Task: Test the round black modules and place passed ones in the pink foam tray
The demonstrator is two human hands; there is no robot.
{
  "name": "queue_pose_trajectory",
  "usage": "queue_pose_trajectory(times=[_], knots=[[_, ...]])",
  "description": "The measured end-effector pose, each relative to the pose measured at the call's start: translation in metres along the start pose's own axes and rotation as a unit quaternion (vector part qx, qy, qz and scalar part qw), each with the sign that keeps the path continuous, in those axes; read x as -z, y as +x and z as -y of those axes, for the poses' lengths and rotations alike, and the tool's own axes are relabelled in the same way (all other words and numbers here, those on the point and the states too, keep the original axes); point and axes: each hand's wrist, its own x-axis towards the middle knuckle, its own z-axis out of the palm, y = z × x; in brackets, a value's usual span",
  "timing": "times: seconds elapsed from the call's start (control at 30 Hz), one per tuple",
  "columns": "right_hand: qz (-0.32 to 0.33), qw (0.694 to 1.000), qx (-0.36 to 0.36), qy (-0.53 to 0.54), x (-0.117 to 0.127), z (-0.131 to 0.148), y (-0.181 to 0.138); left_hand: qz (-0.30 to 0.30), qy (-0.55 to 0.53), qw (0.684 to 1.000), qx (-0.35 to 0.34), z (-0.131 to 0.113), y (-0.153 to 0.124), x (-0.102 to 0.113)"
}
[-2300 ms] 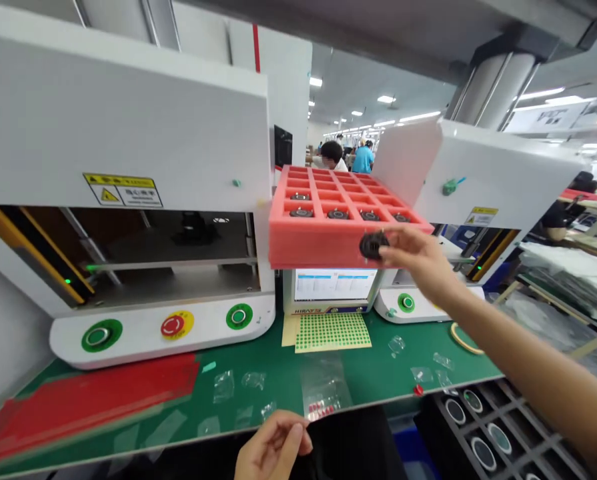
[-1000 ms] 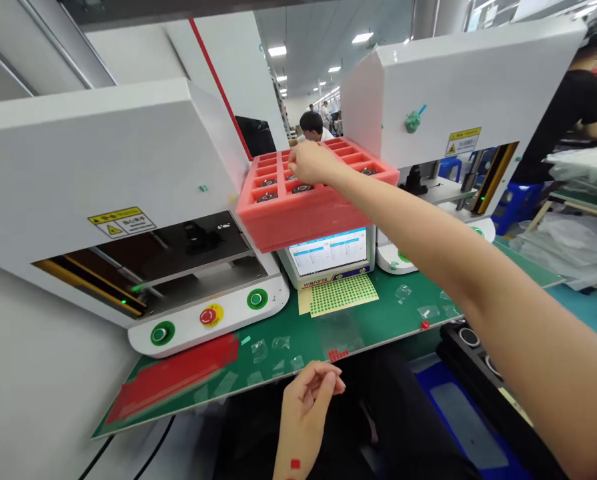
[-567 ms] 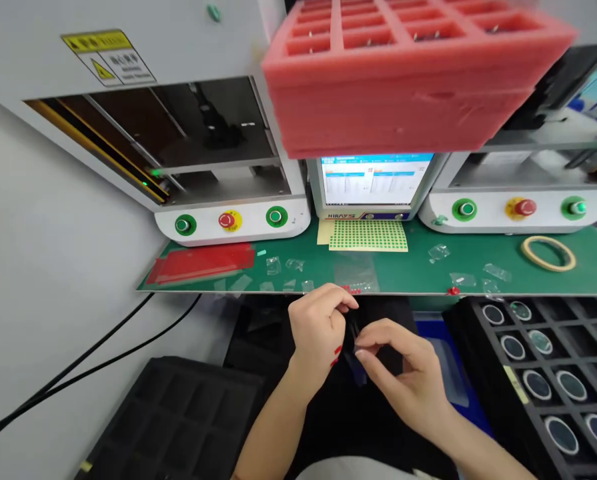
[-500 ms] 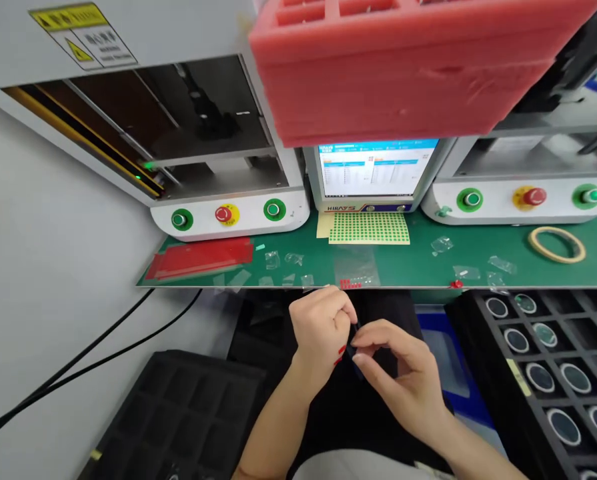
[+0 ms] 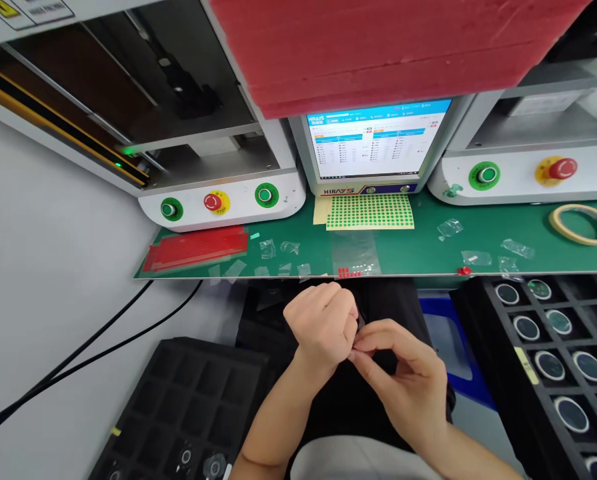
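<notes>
My left hand (image 5: 323,320) is curled into a fist, knuckles toward the bench. A sliver of something dark shows by its fingers, too hidden to name. My right hand (image 5: 403,373) pinches thumb and forefinger together against the side of the left fist. Whatever lies between those fingertips is too small to make out. On the green bench edge just beyond the hands lies a clear plastic sheet (image 5: 355,250) with rows of small red stickers (image 5: 348,273).
Black compartment trays stand on both sides: the left tray (image 5: 188,393) and the right tray (image 5: 533,400), with round ringed parts. A tape roll (image 5: 561,223), red strips (image 5: 198,248) and a green-dot sticker sheet (image 5: 371,212) lie on the bench. A red foam block (image 5: 393,53) overhangs the screen (image 5: 378,143).
The right fingertips have closed into a pinch against the left fist. The left fist has turned, so the red marks on its side are out of sight. The view has shifted closer.
</notes>
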Motion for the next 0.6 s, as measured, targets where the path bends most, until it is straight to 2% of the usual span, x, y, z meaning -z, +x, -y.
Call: queue_pose_trajectory(times=[0.17,0.37,0.53,0.6], knots=[[-0.020,0.999,-0.023,0.008,-0.0013,-0.0025,0.0006,-0.004,0.010,1.000,-0.010,0.0016,0.0002,-0.0017],[-0.028,0.998,0.036,-0.049,0.0014,-0.0036,-0.0029,-0.009,0.042,0.999,-0.005,0.0029,0.0018,-0.0024],[-0.009,0.994,0.008,-0.105,0.0046,-0.0045,-0.0060,-0.027,0.039,0.999,-0.011,-0.0023,-0.0014,-0.0030],[0.003,0.993,0.000,-0.115,0.0047,-0.0057,-0.0074,-0.025,0.043,0.999,-0.001,0.0038,-0.0033,-0.0055]])
